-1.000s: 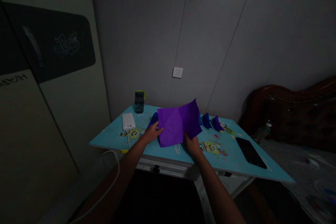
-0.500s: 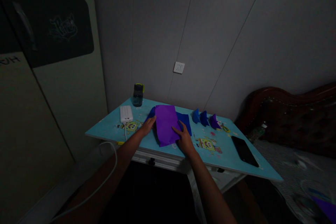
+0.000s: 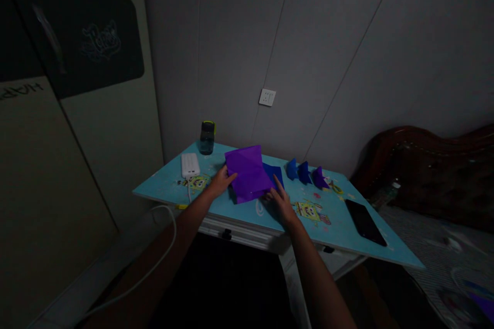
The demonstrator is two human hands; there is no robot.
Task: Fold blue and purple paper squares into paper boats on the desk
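A creased sheet of purple paper (image 3: 249, 172) is held up above the table between my two hands. My left hand (image 3: 223, 181) grips its left edge, with the thumb lying over the front. At the lower right corner, my right hand (image 3: 280, 200) pinches the sheet between thumb and fingers. Blue paper (image 3: 275, 170) lies on the table behind and to the right, partly hidden by the purple sheet. Three folded paper shapes, a light blue one (image 3: 292, 169), a dark blue one (image 3: 304, 172) and a purple one (image 3: 320, 178), stand in a row further right.
The light blue table (image 3: 231, 213) carries a dark bottle (image 3: 207, 139) and a white power bank (image 3: 190, 165) with a cable at the left. Yellow-handled scissors (image 3: 336, 189) and a black tablet (image 3: 365, 221) lie at the right. A wall stands behind.
The purple paper has opened along its creases and now spreads wider and more tilted. My right hand has moved from its face to the lower right corner. The view has shifted slightly.
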